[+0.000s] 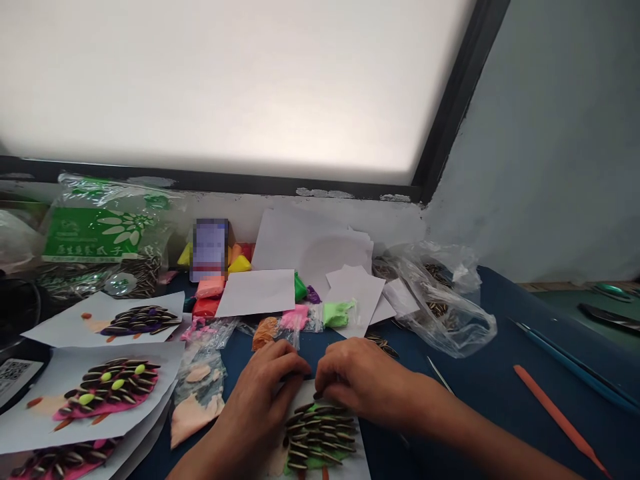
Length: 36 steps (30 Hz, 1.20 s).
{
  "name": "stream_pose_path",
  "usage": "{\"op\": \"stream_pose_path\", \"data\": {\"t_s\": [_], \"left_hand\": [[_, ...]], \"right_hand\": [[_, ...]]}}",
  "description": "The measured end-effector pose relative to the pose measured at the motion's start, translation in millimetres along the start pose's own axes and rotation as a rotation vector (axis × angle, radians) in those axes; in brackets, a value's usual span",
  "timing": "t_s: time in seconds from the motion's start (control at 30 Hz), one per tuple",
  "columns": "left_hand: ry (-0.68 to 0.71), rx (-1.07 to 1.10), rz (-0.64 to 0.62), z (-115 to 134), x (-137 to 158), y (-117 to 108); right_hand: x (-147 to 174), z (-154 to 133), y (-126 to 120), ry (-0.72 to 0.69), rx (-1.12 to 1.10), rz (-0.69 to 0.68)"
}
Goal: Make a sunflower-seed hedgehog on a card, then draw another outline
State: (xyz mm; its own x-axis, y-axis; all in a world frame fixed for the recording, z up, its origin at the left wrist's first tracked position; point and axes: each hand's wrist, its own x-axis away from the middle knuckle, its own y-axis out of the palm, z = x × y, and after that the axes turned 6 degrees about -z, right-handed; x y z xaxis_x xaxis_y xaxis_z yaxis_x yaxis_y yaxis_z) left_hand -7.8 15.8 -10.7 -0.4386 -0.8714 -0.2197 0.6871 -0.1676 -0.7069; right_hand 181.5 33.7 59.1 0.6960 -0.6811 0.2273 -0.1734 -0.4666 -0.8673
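Observation:
A sheet of paper [363, 460] lies in front of me with a hedgehog picture: green clay covered in rows of striped sunflower seeds [320, 430], with brown clay legs below. My right hand [357, 377] is over the top of the seeds, its fingers curled into a pinch. A dark seed tip shows under those fingertips. To the left, my left hand [265, 400] is closed at the paper's upper left edge, thumb and fingers together. Whatever lies between its fingers is hidden.
Finished hedgehog pictures [100, 393] are stacked at left. Behind stand a green seed bag [100, 233], a phone [209, 250], packets of coloured clay [295, 317] and white papers [310, 247]. At right lie a clear bag of seeds [445, 307] and an orange tool [555, 413].

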Motion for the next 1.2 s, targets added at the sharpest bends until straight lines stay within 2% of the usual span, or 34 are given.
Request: {"op": "stream_pose_path", "data": {"t_s": [0.2, 0.53, 0.8, 1.0, 1.2], "left_hand": [[0.0, 0.006, 0.035, -1.8, 0.7, 2.7], [-0.019, 0.021, -0.015, 4.4, -0.5, -4.2], [-0.008, 0.022, 0.04, 1.2, 0.1, 1.4], [-0.03, 0.012, -0.012, 0.8, -0.5, -0.9], [-0.003, 0.022, 0.052, -2.3, 0.2, 3.4]], "right_hand": [[0.6, -3.2, 0.0, 0.0, -0.009, -0.02], [2.6, -0.4, -1.5, -0.034, -0.081, -0.04], [4.2, -1.7, -2.7, -0.005, -0.11, -0.01], [4.5, 1.7, 1.8, -0.026, -0.129, -0.024], [4.3, 0.8, 1.2, -0.025, -0.106, -0.039]]}}
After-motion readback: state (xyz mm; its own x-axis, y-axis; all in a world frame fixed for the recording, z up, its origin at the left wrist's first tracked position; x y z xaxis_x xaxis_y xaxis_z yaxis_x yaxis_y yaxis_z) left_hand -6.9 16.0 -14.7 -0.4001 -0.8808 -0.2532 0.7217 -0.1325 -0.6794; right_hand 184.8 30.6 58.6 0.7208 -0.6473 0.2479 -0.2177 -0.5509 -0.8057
